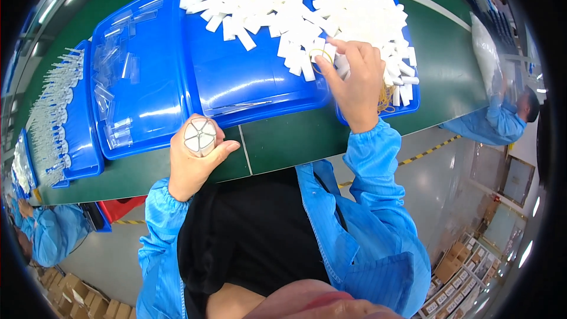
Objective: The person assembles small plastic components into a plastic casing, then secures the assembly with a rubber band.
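Note:
My left hand grips a tight round bundle of white block-shaped pieces, their ends facing up, just above the near edge of the green table. My right hand reaches into the right blue tray. Its fingertips pinch a thin yellow rubber band among the loose white pieces heaped there. More yellow rubber bands lie by my right wrist. Both forearms wear blue sleeves.
A middle blue tray holds several clear plastic sleeves. A further blue tray at the left carries rows of white parts. Other people in blue coats work at the far right and lower left. Cardboard boxes stand on the floor.

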### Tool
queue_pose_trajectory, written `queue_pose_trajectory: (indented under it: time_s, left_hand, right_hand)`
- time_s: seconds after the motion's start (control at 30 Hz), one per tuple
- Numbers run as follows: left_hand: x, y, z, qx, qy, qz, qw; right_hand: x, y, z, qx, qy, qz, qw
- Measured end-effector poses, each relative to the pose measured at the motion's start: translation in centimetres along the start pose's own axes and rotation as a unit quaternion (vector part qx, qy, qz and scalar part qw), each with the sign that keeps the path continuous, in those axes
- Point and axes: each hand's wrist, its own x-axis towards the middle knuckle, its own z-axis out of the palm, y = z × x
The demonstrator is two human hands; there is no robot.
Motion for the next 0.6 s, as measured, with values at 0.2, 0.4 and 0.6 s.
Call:
queue_pose_trajectory:
  time_s: [0.2,0.4,0.6]
  left_hand:
    - [0.7,-0.2,0.4,0.028,0.107,0.069,0.991]
    - [2.9,0.2,1.9,-0.116,0.114,0.159,0.974]
    - [0.9,0.5,0.2,-0.376,-0.015,0.048,0.925]
  right_hand:
    - [0.3,-2.0,0.6,0.183,0.005,0.09,0.979]
    - [-0.8,-10.1,2.2,0.542,-0.176,0.127,0.812]
    - [0.8,-12.7,3.5,0.631,-0.14,0.136,0.751]
